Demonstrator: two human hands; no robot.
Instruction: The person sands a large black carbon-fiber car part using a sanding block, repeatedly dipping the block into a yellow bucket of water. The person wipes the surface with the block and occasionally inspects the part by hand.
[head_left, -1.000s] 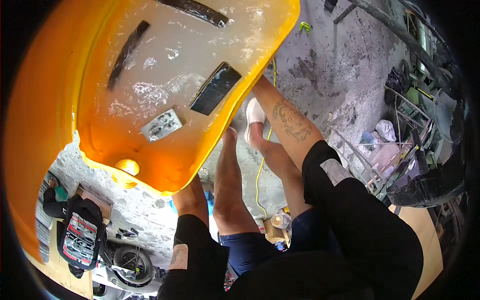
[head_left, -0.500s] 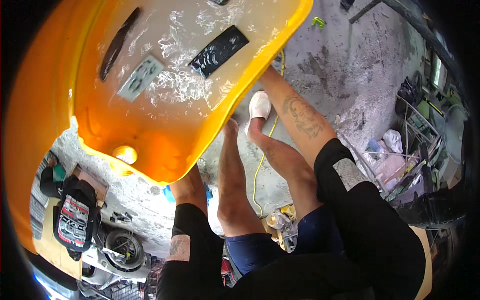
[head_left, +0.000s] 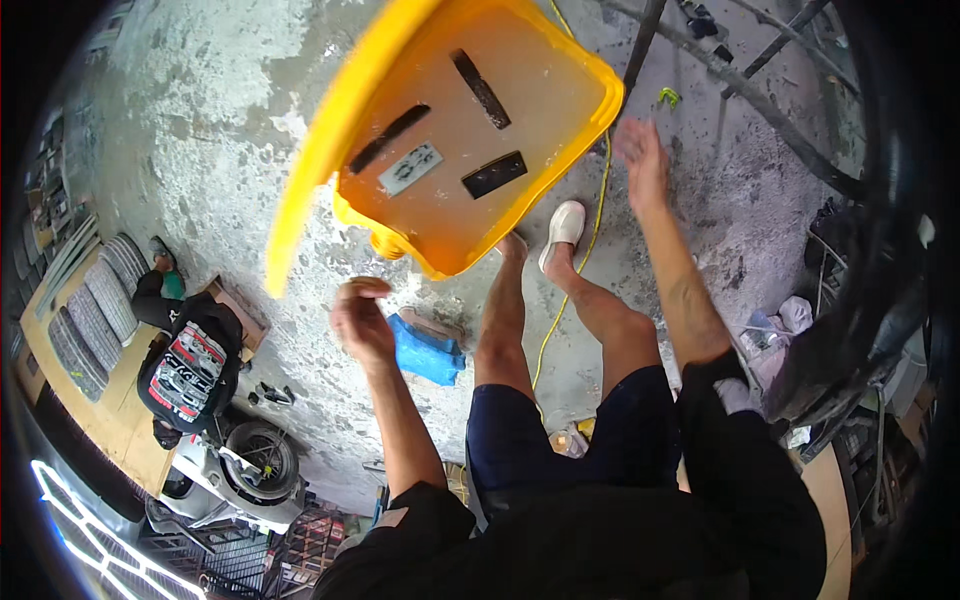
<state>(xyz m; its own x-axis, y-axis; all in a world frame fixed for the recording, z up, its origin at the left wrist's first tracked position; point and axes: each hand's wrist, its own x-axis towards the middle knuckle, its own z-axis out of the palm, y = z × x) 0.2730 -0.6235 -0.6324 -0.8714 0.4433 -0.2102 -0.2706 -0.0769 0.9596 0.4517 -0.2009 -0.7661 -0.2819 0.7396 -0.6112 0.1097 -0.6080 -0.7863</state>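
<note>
A yellow plastic tub [head_left: 430, 225] with an uneven, cut-looking rim stands on the floor in front of me, holding cloudy water. In it are several dark strips, among them a black rectangular piece [head_left: 495, 175], along with a pale grey rectangular piece [head_left: 411, 167]. My left hand [head_left: 362, 320] is off the tub's lower left corner, fingers loosely bent and holding nothing. Past the right rim, my right hand [head_left: 642, 165] is raised with its fingers stretched out, slightly blurred and empty. Neither hand visibly touches the tub.
A blue folded bundle [head_left: 428, 350] lies below my left hand. A yellow cord [head_left: 560, 320] runs over the floor between my legs. At left, another person [head_left: 195, 365] is beside a motorcycle wheel [head_left: 262, 462] and tires [head_left: 122, 262]. Metal bars [head_left: 740, 75] cross the upper right.
The tub was tilted up close with both my arms reaching beneath it. Now it is lower and farther away, and both hands have come off it to either side.
</note>
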